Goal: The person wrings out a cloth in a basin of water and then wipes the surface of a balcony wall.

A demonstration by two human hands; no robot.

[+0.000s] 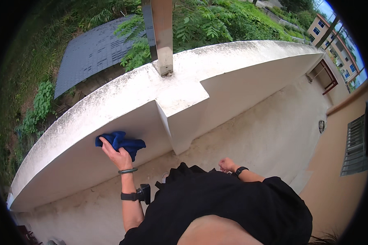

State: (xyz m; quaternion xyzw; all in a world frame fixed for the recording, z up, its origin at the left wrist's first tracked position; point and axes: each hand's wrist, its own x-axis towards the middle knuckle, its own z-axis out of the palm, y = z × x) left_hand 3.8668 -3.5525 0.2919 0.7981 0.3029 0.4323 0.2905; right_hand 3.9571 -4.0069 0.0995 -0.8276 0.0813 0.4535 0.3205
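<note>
A crumpled dark blue cloth [127, 145] is in my left hand [118, 155], spread partly under the fingers. The cloth lies against or just in front of the inner face of a pale parapet wall [89, 162], below its rounded top edge. My right hand [226, 164] hangs at my right side near my black clothing, its fingers curled, and no object shows in it. A bangle and a strapped black device are on my left arm; a dark band is on the right wrist.
A metal post [164, 39] rises from the wall's weathered top beside a square pillar [184, 98] that juts inward. A barred window [354, 147] is set in the wall at right. Beyond the parapet lie a grey roof [95, 49] and greenery. A dark red frame [329, 76] stands at the far end.
</note>
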